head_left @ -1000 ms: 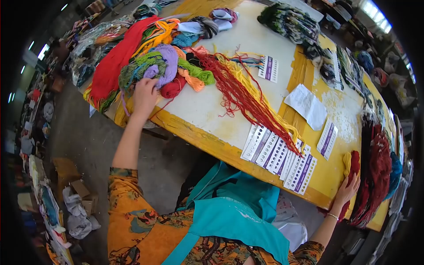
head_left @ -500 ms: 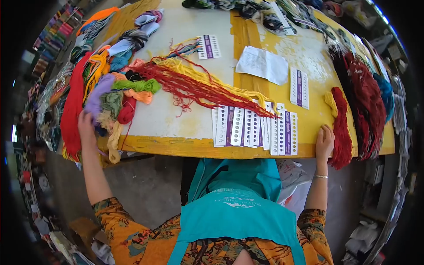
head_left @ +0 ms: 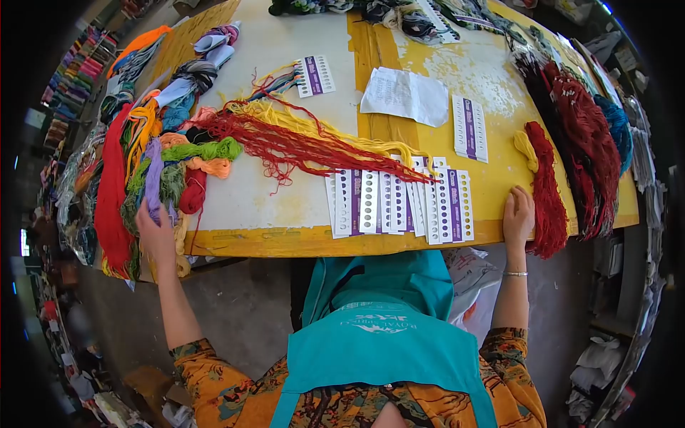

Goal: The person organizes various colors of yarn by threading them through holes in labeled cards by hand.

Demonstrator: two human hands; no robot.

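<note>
My left hand [head_left: 157, 232] is closed on the lower end of a lavender thread skein [head_left: 152, 171] at the table's left front edge. Around it lie a long red skein [head_left: 113, 192], a green skein [head_left: 210, 150] and a small dark red skein [head_left: 193, 191]. My right hand [head_left: 519, 217] rests on the front edge with its fingers extended and nothing in them. Just right of it lies a red skein [head_left: 548, 196], with a small yellow skein [head_left: 526, 150] beside it. Between my hands, perforated thread cards [head_left: 448, 207] overlap, with loose red strands [head_left: 307, 146] ending on them.
Yellow strands [head_left: 342, 132] lie behind the red ones. Farther back are a card with threads [head_left: 316, 75], a white paper [head_left: 404, 97] and another card [head_left: 469, 130]. Dark red hanks [head_left: 581, 150] cover the right side. Thread bundles [head_left: 421, 21] line the far edge.
My left hand has moved toward me and slightly right, drawing the lavender skein out longer and narrower. My right hand stays at the edge. The whole view has shifted a little.
</note>
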